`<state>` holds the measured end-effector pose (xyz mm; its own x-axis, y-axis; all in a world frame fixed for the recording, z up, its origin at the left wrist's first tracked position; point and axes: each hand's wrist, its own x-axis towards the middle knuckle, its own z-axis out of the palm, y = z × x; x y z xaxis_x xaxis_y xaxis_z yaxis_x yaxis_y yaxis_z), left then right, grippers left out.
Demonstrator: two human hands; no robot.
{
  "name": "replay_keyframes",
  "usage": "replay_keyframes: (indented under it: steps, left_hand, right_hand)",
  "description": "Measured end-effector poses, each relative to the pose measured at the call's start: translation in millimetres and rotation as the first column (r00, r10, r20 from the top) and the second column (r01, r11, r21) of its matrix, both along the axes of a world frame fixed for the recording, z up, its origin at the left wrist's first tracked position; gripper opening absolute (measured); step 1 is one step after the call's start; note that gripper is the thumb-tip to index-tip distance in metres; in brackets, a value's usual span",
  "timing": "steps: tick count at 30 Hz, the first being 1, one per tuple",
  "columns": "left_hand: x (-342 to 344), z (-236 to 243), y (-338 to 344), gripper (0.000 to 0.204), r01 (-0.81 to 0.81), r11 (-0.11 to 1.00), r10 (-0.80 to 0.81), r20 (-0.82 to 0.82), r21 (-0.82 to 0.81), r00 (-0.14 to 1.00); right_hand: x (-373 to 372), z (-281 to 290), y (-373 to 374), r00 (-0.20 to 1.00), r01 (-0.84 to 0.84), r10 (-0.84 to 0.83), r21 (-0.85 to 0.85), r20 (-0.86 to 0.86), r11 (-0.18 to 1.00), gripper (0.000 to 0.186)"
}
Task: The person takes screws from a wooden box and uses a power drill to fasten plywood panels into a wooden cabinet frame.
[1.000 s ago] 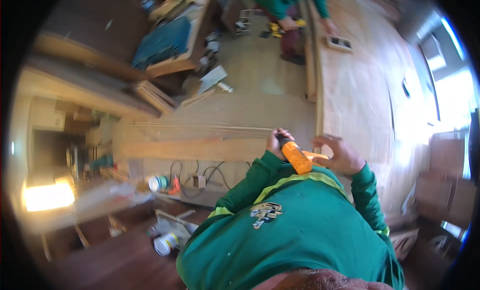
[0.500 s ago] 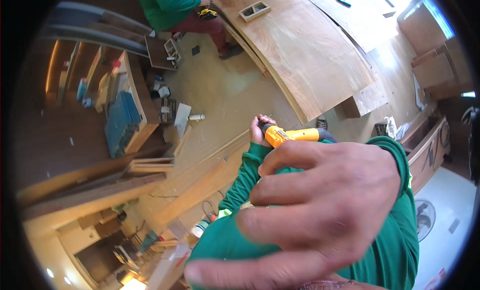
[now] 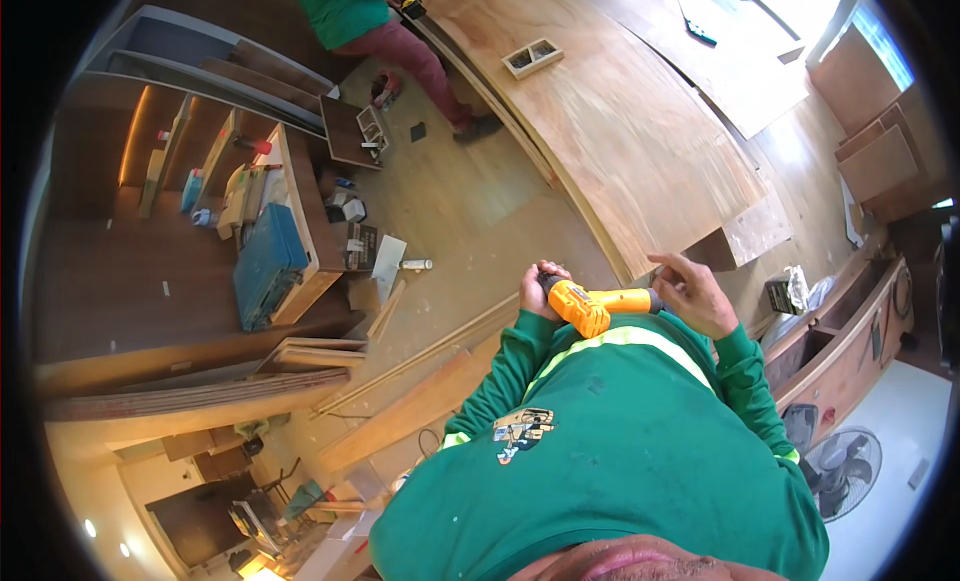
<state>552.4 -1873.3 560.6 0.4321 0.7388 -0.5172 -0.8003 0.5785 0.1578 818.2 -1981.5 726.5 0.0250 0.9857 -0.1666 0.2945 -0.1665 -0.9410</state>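
Observation:
My left hand [image 3: 535, 292] is closed round the dark chuck end of an orange cordless drill [image 3: 580, 308], held in front of my waist. The drill's handle points to the right. Beside its dark base is my right hand [image 3: 697, 297], its index finger stretched out and the others partly curled. Nothing shows in its grip; whether a fingertip touches the base is hard to tell. Just beyond both hands lies the near corner of a large plywood sheet [image 3: 620, 131].
A small divided box [image 3: 533, 58] sits on the plywood. At the far left, a co-worker in a green shirt [image 3: 345, 11] stands by its edge with a tool. Left are a blue case [image 3: 270, 266] and wood boards [image 3: 200, 393]; right, a wooden drawer box [image 3: 845, 331] and a fan [image 3: 845, 471].
My right hand has dropped from close before the camera to beside the drill's base. My left hand still holds the drill by its chuck end. The view has shifted slightly.

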Motion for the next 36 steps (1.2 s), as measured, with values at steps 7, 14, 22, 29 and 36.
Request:
replay_keyframes:
  steps: [7, 14, 22, 29, 36]
  left_hand:
    - [8, -1, 9, 0.024, 0.025, 1.0, -0.025, -0.024, 0.018, 0.999]
    - [12, 0, 9, 0.019, 0.023, 1.0, -0.023, 0.008, -0.012, 1.0]
    - [16, -1, 2, 0.017, -0.011, 0.999, 0.012, 0.031, -0.033, 0.999]
    - [19, 1, -1, 0.019, -0.018, 1.0, 0.018, 0.006, 0.008, 1.0]
    - [20, -1, -3, 0.02, -0.022, 1.0, 0.022, 0.007, 0.007, 1.0]
  right_hand:
    - [8, -24, -11, 0.996, 0.075, -0.074, -0.03, 0.055, 0.997, 0.034]
    - [25, -30, -2, 0.992, 0.11, -0.111, 0.023, 0.061, 0.994, 0.033]
    - [36, -37, 1, 0.995, 0.077, -0.076, -0.007, 0.063, 0.997, 0.037]
    - [34, -31, 8, 0.995, 0.092, -0.093, 0.011, 0.041, 0.996, 0.036]
    - [33, -32, 12, 0.996, 0.085, -0.086, 0.034, 0.038, 0.996, 0.038]
